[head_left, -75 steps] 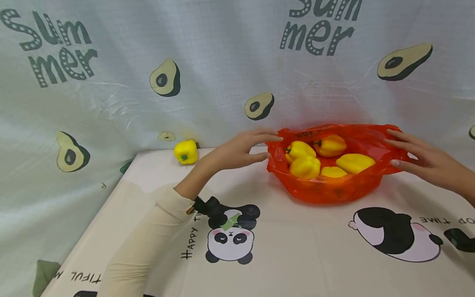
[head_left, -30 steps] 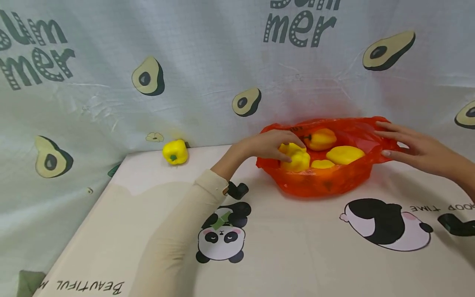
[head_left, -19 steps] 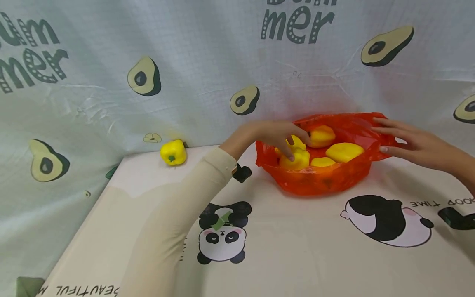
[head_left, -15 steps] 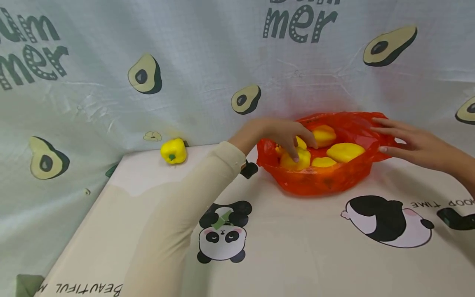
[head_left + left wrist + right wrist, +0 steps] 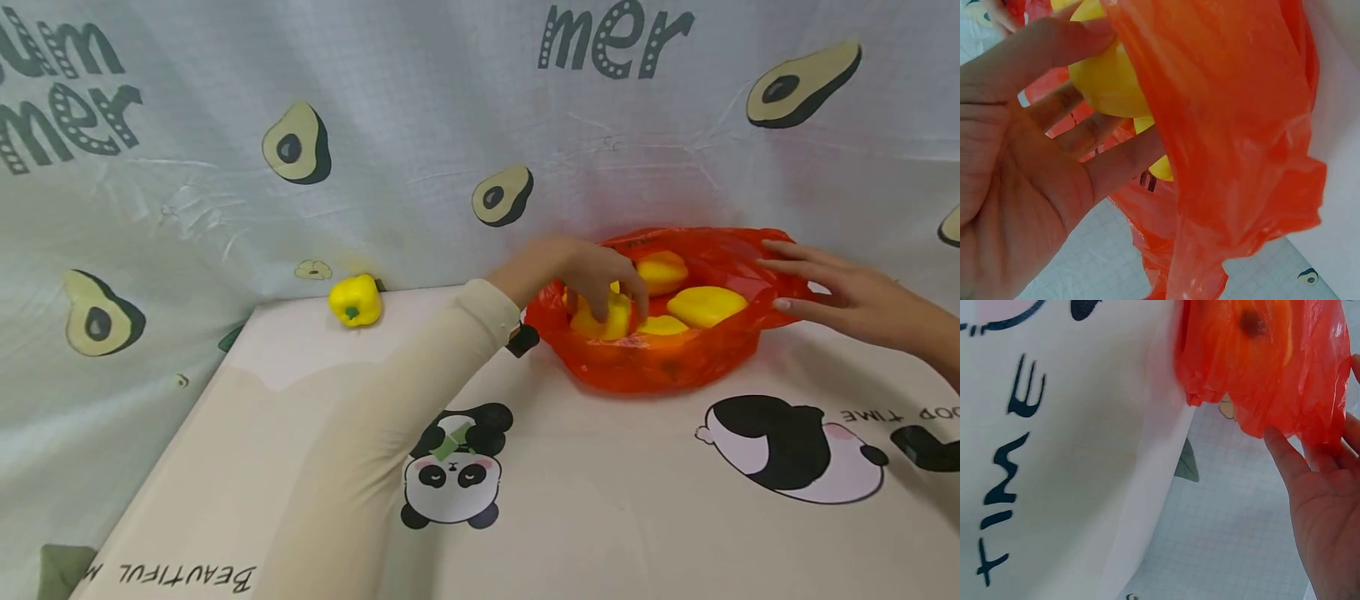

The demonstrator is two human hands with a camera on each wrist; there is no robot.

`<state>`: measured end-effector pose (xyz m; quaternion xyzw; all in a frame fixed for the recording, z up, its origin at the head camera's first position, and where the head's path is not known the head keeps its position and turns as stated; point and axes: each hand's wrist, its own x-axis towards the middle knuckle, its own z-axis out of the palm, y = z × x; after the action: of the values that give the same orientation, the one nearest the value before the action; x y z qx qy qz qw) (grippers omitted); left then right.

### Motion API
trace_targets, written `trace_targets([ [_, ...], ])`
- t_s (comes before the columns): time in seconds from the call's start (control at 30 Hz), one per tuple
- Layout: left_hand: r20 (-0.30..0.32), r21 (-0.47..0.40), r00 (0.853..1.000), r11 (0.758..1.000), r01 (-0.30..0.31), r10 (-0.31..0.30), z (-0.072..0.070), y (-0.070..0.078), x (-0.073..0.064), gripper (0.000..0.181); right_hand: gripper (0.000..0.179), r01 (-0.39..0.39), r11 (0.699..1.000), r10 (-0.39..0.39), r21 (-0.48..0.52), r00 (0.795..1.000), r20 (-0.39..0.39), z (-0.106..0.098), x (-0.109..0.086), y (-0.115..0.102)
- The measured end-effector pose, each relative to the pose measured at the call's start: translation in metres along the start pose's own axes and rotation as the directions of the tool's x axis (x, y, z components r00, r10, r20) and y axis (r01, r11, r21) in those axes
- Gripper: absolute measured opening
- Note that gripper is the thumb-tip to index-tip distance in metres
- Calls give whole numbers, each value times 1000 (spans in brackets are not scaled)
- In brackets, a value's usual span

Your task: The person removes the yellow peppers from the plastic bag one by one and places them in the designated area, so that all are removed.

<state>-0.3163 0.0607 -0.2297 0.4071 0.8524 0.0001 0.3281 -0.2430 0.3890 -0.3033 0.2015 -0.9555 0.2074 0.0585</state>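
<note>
A red plastic bag [image 5: 667, 371] lies spread wide on the table, with several yellow vegetables inside. My left hand [image 5: 596, 271] reaches in over its left rim and grips a yellow bell pepper [image 5: 617, 317]. In the left wrist view the thumb lies on one side of that pepper [image 5: 1107, 78], the fingers curling behind it; the bag partly covers it. A yellow-orange pepper [image 5: 662, 272] and a smooth yellow piece [image 5: 707, 307] lie further right in the bag. My right hand [image 5: 855, 296], fingers fairly straight, touches the bag's right edge; the right wrist view shows its thumb against the plastic [image 5: 1272, 387].
Another yellow bell pepper [image 5: 356, 301] stands at the table's back left corner. The white table [image 5: 585, 500] bears printed pandas and lettering. Behind it hangs a curtain [image 5: 420, 100] with printed avocados.
My left hand has moved right from outside the bag's left rim into the bag, and its fingers have closed on a yellow bell pepper. The right hand keeps its place at the right edge.
</note>
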Motion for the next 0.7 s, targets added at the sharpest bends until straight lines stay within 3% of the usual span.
trace_targets([
  [0.13,-14,-12,999,999,-31,31,-3,-4,-4,39,60,-12,1000,12,10,1000,2,-1,-3,0],
  [0.37,-97,-64,989,990,-122,116,-6,-15,-16,36,60,-23,1000,23,16,1000,-6,-1,-6,3],
  [0.57,-129,-211,984,966,-148,122,-7,-21,-26,48,61,-22,999,22,27,1000,-3,1,-4,2],
  [0.7,-142,-261,981,951,-164,131,-6,-25,-28,53,61,-34,999,34,36,999,4,0,-4,3],
])
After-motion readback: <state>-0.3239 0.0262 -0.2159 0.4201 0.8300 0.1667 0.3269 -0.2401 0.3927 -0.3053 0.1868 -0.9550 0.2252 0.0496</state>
